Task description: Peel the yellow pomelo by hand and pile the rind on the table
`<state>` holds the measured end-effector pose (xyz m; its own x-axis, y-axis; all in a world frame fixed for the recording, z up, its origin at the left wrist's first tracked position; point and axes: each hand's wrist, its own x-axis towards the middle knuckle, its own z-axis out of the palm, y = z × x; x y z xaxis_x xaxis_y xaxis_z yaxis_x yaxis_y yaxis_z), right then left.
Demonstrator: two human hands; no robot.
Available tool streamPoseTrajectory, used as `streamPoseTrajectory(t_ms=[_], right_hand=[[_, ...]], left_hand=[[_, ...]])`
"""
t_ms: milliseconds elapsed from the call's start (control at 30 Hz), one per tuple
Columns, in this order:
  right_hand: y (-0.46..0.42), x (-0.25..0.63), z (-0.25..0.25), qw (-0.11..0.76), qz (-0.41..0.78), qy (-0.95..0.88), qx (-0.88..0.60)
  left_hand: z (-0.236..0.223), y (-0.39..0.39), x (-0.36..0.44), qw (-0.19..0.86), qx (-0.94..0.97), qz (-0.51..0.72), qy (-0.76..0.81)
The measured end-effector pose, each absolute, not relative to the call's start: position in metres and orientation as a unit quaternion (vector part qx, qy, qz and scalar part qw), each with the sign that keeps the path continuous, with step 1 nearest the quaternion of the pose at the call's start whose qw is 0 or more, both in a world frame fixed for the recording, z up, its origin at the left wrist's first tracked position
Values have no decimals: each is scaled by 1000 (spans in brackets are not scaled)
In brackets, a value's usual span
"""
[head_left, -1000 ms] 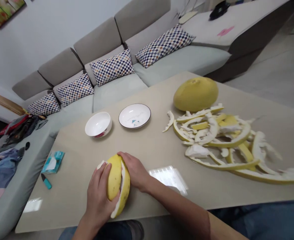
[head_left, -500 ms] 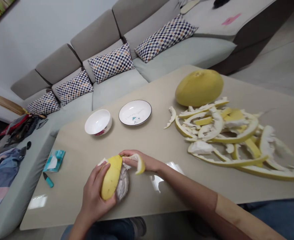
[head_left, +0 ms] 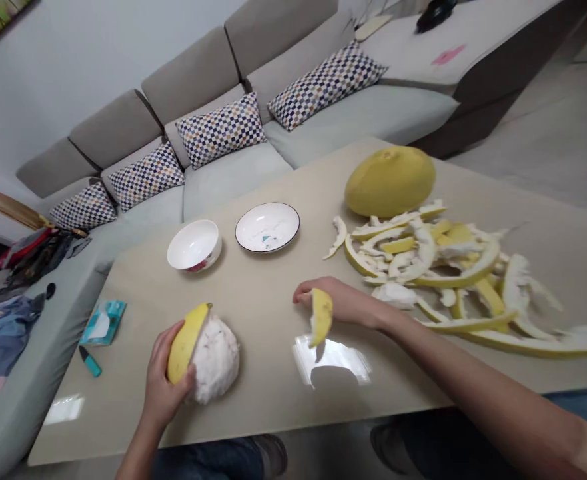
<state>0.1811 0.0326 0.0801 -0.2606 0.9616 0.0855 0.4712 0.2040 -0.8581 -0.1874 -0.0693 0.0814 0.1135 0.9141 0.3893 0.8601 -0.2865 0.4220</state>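
Note:
My left hand (head_left: 166, 367) grips a pomelo (head_left: 214, 360) at the near left of the table, its fingers on the last broad piece of yellow rind. Most of the fruit shows bare, white, fluffy pith. My right hand (head_left: 334, 300) is well to the right of it, holding a curved strip of yellow peel (head_left: 322, 317) that hangs down from the fingers. A whole, unpeeled yellow pomelo (head_left: 390, 181) lies at the far side of the table, behind a heap of torn peel (head_left: 438, 267) that reaches close to my right wrist.
On the beige table (head_left: 268, 393) stand a white bowl (head_left: 194, 245) and a white plate (head_left: 267, 227). A teal tissue packet (head_left: 103, 322) and a teal-handled tool (head_left: 90, 361) lie near the left edge. A grey sofa (head_left: 223, 180) with checked cushions runs beyond.
My right hand has pulled away to the right with a strip of peel. The pomelo has lost that rind, and much more white pith shows. My left hand still holds the fruit.

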Motion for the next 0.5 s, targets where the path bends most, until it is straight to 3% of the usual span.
streamPoseTrajectory(t_ms=[100,233,400,500], right_hand=[[26,211,85,253,327,-730,-544],[33,250,87,187,127,-755,-616],[43,307,96,168,-40,-721,-671],[36,320,93,207,-107,-683,-693]], left_hand=[[77,-66,-187,70,724,322,606],[86,-69,-154,53,770,280,571],[95,-77,-112,21,807,249,536],[95,-81,-97,-3,820,232,523]])
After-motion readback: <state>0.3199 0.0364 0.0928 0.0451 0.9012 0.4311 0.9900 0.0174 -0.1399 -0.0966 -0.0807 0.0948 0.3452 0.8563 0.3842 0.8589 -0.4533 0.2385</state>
